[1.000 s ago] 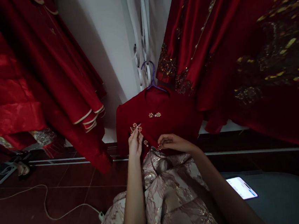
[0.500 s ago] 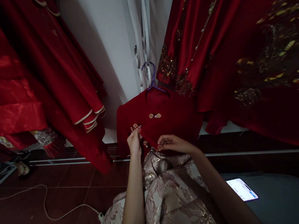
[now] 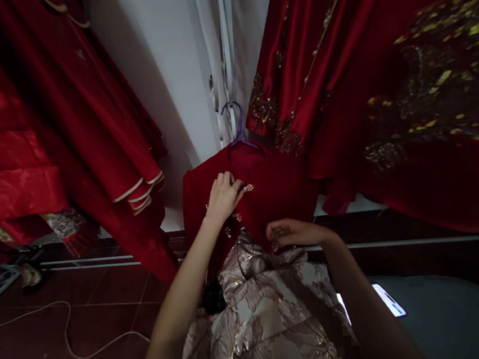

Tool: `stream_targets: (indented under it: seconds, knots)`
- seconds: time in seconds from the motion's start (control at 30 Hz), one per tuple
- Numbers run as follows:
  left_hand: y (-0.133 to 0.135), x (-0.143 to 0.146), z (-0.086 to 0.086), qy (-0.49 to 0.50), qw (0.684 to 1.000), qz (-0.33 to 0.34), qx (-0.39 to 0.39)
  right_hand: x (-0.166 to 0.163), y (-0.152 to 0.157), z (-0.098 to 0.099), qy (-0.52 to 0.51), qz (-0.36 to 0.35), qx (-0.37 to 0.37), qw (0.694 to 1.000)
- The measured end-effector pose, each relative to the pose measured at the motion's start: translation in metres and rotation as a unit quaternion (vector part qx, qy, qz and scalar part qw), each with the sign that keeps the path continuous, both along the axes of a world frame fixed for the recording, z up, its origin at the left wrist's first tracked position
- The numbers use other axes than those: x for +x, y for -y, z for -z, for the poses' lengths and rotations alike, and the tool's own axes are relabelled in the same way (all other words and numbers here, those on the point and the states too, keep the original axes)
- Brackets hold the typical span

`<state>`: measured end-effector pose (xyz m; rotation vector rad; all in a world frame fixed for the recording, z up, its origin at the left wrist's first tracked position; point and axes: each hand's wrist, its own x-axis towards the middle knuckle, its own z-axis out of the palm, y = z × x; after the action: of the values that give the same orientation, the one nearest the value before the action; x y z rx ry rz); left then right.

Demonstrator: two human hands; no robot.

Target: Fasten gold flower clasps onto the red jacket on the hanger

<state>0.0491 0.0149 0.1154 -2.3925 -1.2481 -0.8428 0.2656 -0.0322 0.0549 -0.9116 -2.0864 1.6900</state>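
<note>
A red jacket (image 3: 284, 181) with beaded flower fasteners hangs in front of me on a purple hanger (image 3: 240, 131). My left hand (image 3: 223, 197) is at the upper front, its thumb and fingers closed on the top flower fastener (image 3: 248, 188), which partly shows beside the fingertips. Lower and to the right, the curled fingers of my right hand (image 3: 293, 233) hold the jacket's front edge, near another flower fastener partly hidden below them. More flower fasteners (image 3: 228, 232) run down the left front. Pale brocade fabric (image 3: 276, 300) with metallic threads lies below the jacket, between my arms.
Red garments (image 3: 120, 129) hang on the left, and sequinned red ones (image 3: 438, 92) on the right. A lit phone (image 3: 390, 300) lies on a grey surface (image 3: 456, 316) at lower right. A white cable (image 3: 70, 331) crosses the tiled floor; rack rails (image 3: 398, 242) run low behind.
My left hand has moved up and right from the left-side fasteners to the top one. My right hand has shifted slightly right, drawing the jacket's front edge outward.
</note>
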Motion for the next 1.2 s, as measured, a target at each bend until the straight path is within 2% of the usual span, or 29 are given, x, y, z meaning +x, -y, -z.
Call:
stream_targets:
  seconds: [0.1, 0.23, 0.33, 0.4, 0.5, 0.6, 0.7, 0.8, 0.87, 0.97, 1.1, 1.13, 1.2]
  knots:
    - [-0.011, -0.003, -0.008, -0.069, 0.996, 0.055, 0.001, 0.001, 0.001, -0.002, 0.002, -0.006, 0.002, 1.0]
    - [-0.019, -0.004, -0.011, -0.008, 0.988, 0.153, -0.029, -0.001, 0.002, -0.005, 0.011, 0.005, 0.026, 1.0]
    - [-0.02, -0.003, -0.009, 0.067, 0.974, 0.213, -0.049, -0.007, -0.001, -0.01, -0.013, 0.123, 0.105, 0.987]
    - [-0.02, -0.003, -0.006, 0.12, 0.964, 0.232, -0.054, -0.013, -0.006, -0.015, -0.053, 0.221, 0.165, 0.96]
    - [-0.019, -0.002, -0.006, 0.23, 0.938, 0.231, -0.115, -0.021, -0.013, -0.026, -0.116, 0.31, 0.213, 0.919]
    - [-0.018, -0.002, -0.009, 0.316, 0.906, 0.206, -0.192, -0.029, -0.015, -0.036, -0.164, 0.35, 0.216, 0.897]
    - [-0.018, 0.0, -0.011, 0.271, 0.923, 0.213, -0.17, -0.031, -0.011, -0.038, -0.182, 0.348, 0.198, 0.898]
    - [-0.017, 0.002, -0.011, 0.192, 0.95, 0.218, -0.117, -0.026, -0.006, -0.032, -0.167, 0.333, 0.187, 0.909]
    - [-0.017, 0.003, -0.011, 0.173, 0.956, 0.21, -0.111, -0.02, -0.004, -0.027, -0.154, 0.33, 0.181, 0.914]
    - [-0.016, 0.002, -0.012, 0.212, 0.938, 0.227, -0.156, -0.013, -0.005, -0.021, -0.151, 0.348, 0.173, 0.909]
    - [-0.017, 0.0, -0.013, 0.338, 0.878, 0.226, -0.251, -0.018, -0.01, -0.023, -0.172, 0.385, 0.175, 0.89]
    - [-0.017, 0.0, -0.013, 0.353, 0.873, 0.222, -0.252, -0.022, -0.012, -0.026, -0.188, 0.392, 0.182, 0.882]
    - [-0.017, 0.0, -0.012, 0.346, 0.886, 0.222, -0.214, -0.033, -0.018, -0.035, -0.23, 0.4, 0.201, 0.864]
